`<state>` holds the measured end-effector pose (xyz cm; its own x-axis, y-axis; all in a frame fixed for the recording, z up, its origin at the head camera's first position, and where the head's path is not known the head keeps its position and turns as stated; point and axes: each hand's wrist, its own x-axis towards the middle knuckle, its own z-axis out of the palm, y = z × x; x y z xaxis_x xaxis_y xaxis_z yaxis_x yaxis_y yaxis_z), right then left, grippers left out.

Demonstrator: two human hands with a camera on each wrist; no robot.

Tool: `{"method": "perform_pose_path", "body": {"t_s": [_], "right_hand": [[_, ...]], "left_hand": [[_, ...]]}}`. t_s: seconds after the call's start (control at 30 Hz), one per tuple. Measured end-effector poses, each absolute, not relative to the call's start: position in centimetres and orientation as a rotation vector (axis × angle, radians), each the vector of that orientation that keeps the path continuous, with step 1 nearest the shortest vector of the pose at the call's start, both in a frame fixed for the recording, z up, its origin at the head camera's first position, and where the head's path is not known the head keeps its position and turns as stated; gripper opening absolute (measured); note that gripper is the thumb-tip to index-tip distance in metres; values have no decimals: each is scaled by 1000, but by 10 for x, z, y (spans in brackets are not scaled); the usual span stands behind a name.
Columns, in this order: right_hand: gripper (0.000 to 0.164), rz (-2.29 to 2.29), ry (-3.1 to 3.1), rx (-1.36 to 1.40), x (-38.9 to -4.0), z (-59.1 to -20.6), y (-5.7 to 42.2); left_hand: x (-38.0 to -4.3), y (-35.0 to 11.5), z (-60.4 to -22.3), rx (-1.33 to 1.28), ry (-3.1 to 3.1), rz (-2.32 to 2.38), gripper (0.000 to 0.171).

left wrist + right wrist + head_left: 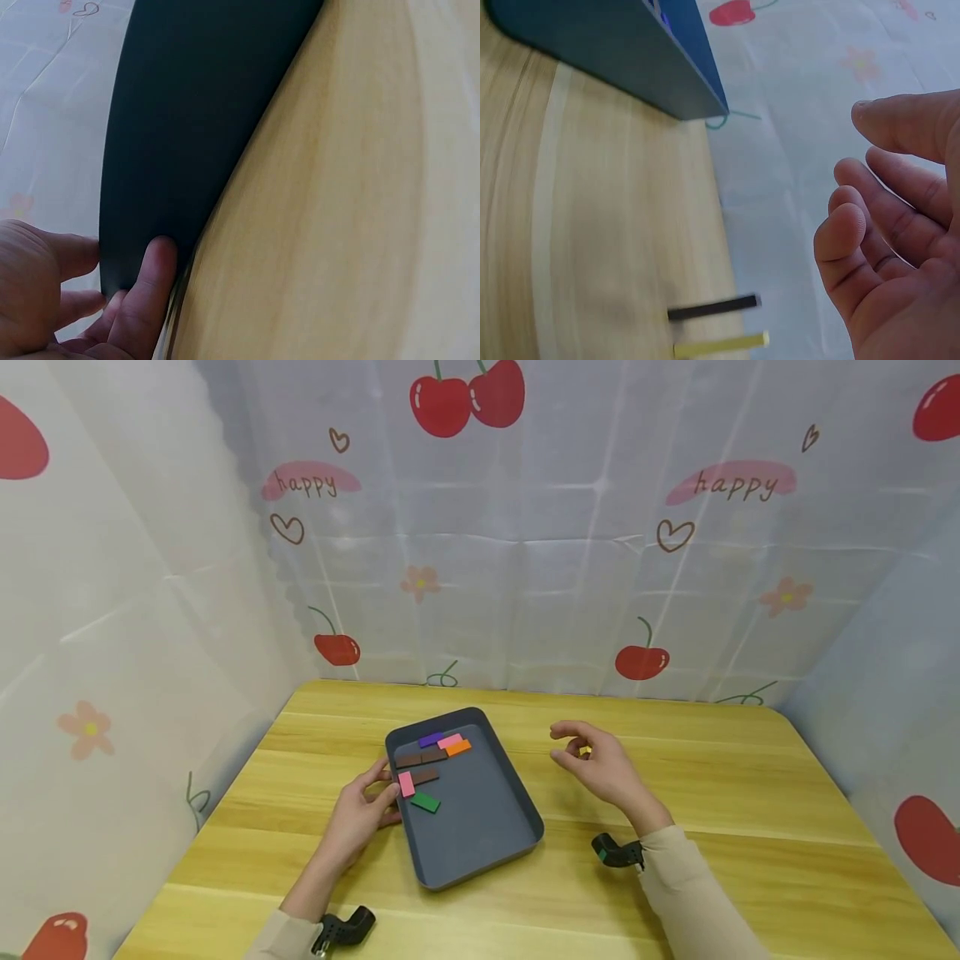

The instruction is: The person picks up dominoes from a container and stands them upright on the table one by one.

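Observation:
A dark grey tray (480, 835) stands on the table, turned a little, with several small flat blocks in its far and left part. At its left side, my left hand (362, 810) grips the wall, thumb at the rim by a pink block (406, 784) and other fingers along the outside. The left wrist view shows those fingers (156, 281) against the tray's dark outer wall (187, 97). My right hand (600, 768) hovers right of the tray, holding nothing, fingers loosely bent. Past it in the right wrist view lie a dark block (714, 307) and a yellow block (720, 344).
Inside the tray are a purple block (431, 740), another pink block (451, 742), an orange block (458, 748), several brown blocks (425, 777) and a green block (426, 802). The wooden table (750, 793) meets a cherry-printed curtain (525, 610) at its back edge.

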<state>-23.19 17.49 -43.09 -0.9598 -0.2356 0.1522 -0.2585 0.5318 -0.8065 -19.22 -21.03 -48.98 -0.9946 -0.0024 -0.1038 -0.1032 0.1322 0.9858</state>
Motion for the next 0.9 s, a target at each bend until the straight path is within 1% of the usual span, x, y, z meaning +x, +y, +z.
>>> {"method": "perform_pose_path", "body": {"t_s": [0.43,0.9], "right_hand": [[37,1483,-2722,541,-239,-424,141],[38,1494,-2743,611,-242,-423,103]], "left_hand": [[-192,-210,-491,-122,2315,2003,61],[-194,-210,-493,-150,2292,2000,61]]}}
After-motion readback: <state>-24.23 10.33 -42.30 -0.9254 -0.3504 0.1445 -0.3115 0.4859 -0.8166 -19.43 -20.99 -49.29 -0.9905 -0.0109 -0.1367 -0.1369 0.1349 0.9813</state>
